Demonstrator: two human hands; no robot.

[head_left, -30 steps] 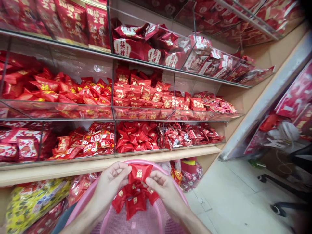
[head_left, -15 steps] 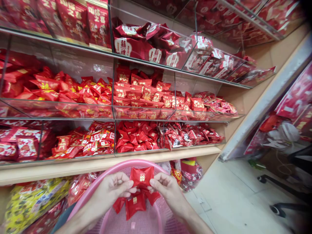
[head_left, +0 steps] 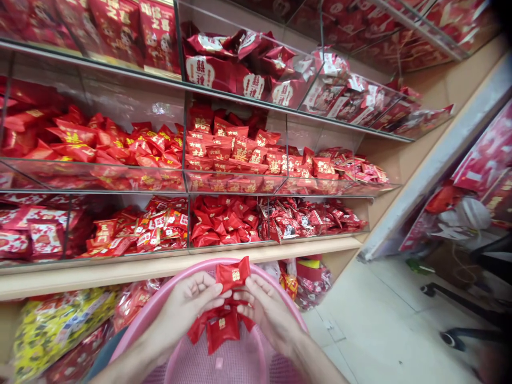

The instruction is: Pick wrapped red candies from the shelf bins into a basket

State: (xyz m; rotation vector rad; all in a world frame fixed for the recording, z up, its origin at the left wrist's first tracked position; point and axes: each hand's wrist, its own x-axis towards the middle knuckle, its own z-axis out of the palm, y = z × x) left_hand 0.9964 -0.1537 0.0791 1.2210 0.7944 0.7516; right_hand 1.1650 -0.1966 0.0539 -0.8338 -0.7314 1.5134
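Between my hands is a small red candy packet (head_left: 232,274) with gold double-happiness print, tilted with its right end up. My left hand (head_left: 196,301) pinches its left end between thumb and fingers. On the other end, my right hand (head_left: 266,309) grips the packet near its right edge, fingers curled. Just below hang or lie several more red packets (head_left: 223,326); whether they rest on something or are joined to the held one I cannot tell. Both hands are over a pink mesh basket (head_left: 136,325), whose floor shows beneath.
Ahead stands a shelf (head_left: 280,246) with clear dividers and several tiers of red packets (head_left: 226,221). Under it lie a yellow-patterned bag (head_left: 60,330) and other bagged goods (head_left: 314,282). Tiled floor (head_left: 372,314) and a chair base (head_left: 460,336) are at the right.
The held packet has tilted, its right end rising, and my right hand has turned and come up slightly. My left hand has moved up a little.
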